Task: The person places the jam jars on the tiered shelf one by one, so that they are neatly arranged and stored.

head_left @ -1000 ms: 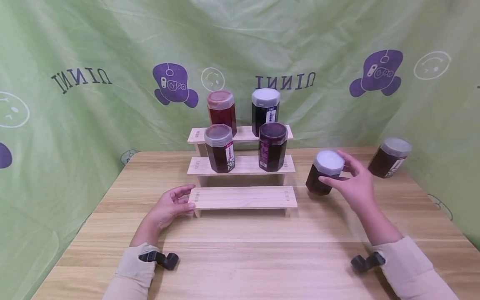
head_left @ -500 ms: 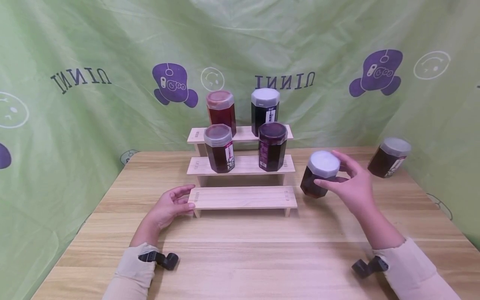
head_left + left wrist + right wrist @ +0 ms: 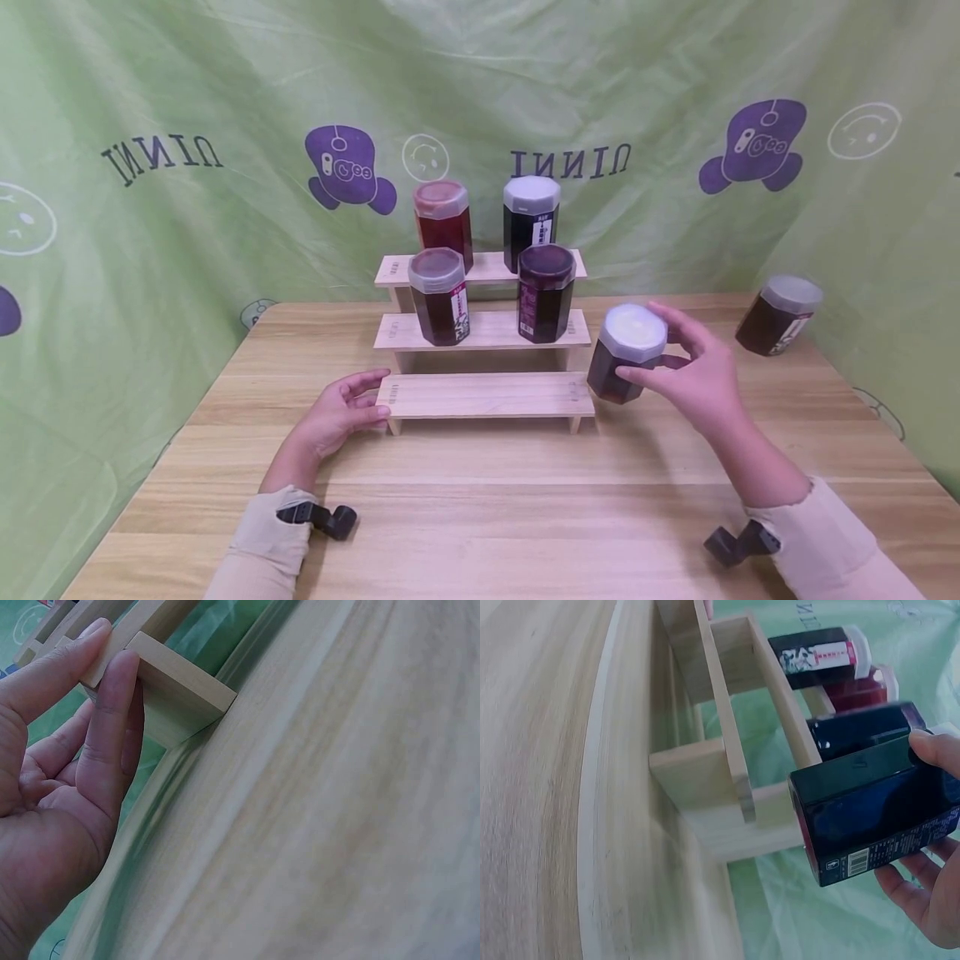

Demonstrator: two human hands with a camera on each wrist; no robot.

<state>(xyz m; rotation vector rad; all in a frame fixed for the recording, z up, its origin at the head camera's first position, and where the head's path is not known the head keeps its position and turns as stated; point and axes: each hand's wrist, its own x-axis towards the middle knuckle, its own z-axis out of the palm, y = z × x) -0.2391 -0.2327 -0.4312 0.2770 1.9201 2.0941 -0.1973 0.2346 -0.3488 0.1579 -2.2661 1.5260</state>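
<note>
A three-step wooden display stand [image 3: 483, 397] stands on the table. My left hand [image 3: 335, 418] pinches the left end of its lowest step; thumb and fingers show at the board's end [image 3: 142, 634] in the left wrist view. My right hand [image 3: 697, 383] grips a dark eight-sided jar [image 3: 611, 377] with a whitish lid, thumb in front and fingers behind. The jar tilts, base toward the stand, close beside the right end of the lowest step. In the right wrist view the held jar [image 3: 870, 817] shows a barcode and overlaps the upper steps.
On the top step stand a red jar [image 3: 447, 237] and a white-lidded dark jar [image 3: 520, 229]. The middle step bears two dark jars, one left [image 3: 435, 312] and one right [image 3: 542, 315]. Another dark jar [image 3: 772, 325] stands far right. A green printed cloth [image 3: 645, 233] hangs behind.
My right hand has moved left with the jar, bringing it from the table's right side up close to the stand's right end. The left hand stays at the lowest step.
</note>
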